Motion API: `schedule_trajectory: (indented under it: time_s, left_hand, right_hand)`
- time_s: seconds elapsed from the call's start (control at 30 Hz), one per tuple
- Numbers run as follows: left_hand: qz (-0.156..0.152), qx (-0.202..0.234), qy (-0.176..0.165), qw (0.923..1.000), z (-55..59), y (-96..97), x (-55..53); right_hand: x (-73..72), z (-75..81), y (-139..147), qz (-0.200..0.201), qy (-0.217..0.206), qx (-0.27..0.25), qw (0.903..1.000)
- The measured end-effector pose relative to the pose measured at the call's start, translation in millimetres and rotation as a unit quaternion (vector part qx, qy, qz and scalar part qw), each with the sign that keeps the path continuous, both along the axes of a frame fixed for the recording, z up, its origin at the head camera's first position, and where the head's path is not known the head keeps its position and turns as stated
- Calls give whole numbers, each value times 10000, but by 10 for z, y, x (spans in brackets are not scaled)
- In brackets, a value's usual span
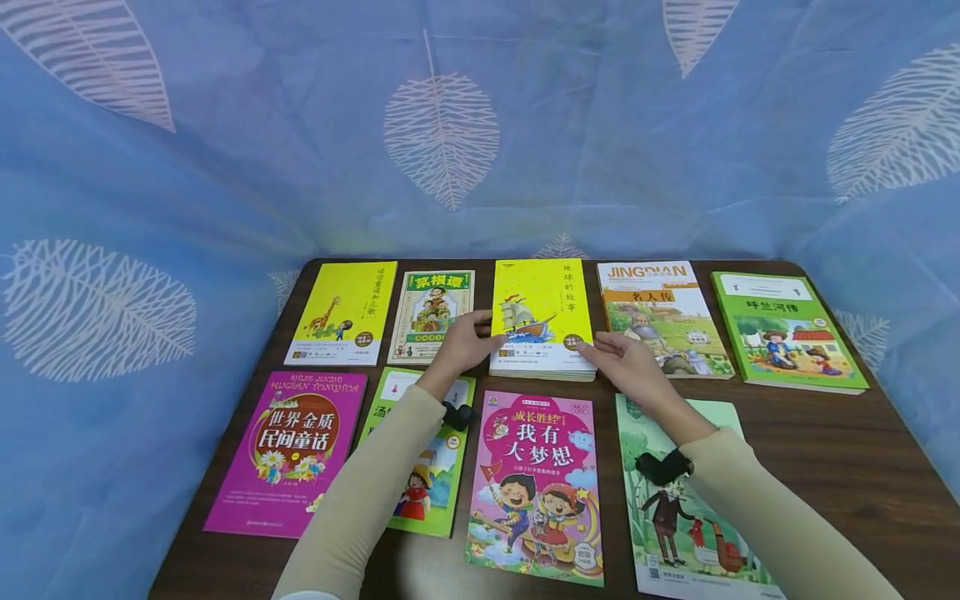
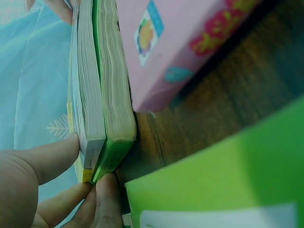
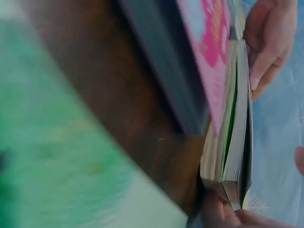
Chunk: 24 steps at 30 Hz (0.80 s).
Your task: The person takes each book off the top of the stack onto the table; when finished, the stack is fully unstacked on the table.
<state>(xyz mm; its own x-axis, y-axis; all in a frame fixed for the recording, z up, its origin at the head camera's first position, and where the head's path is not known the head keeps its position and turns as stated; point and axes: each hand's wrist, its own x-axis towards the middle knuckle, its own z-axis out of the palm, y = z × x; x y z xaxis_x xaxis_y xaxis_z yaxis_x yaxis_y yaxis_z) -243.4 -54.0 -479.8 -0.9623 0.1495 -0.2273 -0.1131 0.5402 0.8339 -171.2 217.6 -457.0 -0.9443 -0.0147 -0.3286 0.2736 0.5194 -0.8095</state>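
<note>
At the back middle of the table lies a stack of books topped by a yellow book [image 1: 536, 287] with a sailing ship on its cover. In the left wrist view a thicker book with a green cover [image 2: 116, 156] lies directly under it. My left hand [image 1: 467, 340] holds the stack's left side, its thumb [image 2: 52, 156] at the top cover and its fingers along the side. My right hand [image 1: 637, 367] is at the lower right corner. Its fingers touch the stack's side, and its thumb tip [image 3: 299, 159] stands apart from the cover.
Nearest the stack are a small green book [image 1: 435, 312] on the left and the JINGDIAN book [image 1: 648, 308] on the right. A pink book [image 1: 532, 492] lies in front. Several more books lie around on the dark table [image 1: 832, 467]. Blue leaf-patterned cloth [image 1: 525, 167] hangs behind.
</note>
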Motion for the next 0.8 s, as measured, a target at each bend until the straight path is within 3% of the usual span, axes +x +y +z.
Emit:
schedule_trajectory:
  time_s: [0.2, 0.43, 0.6, 0.8]
  left_hand:
    - [-16, 18, 11, 10000, 2, 3, -2]
    - [-40, 0, -77, 10000, -24, 2, 4]
    - [-78, 17, -68, 9999, -25, 9, 6]
    - [-26, 40, -85, 10000, -12, 5, -8]
  right_hand:
    - [-281, 11, -96, -231, -306, 665, 9971]
    - [-555, -44, -130, -100, -134, 1817, 9832]
    - [-615, -58, -177, -51, 198, 2084, 9778]
    - [-610, -36, -216, -200, 302, 2229, 9742]
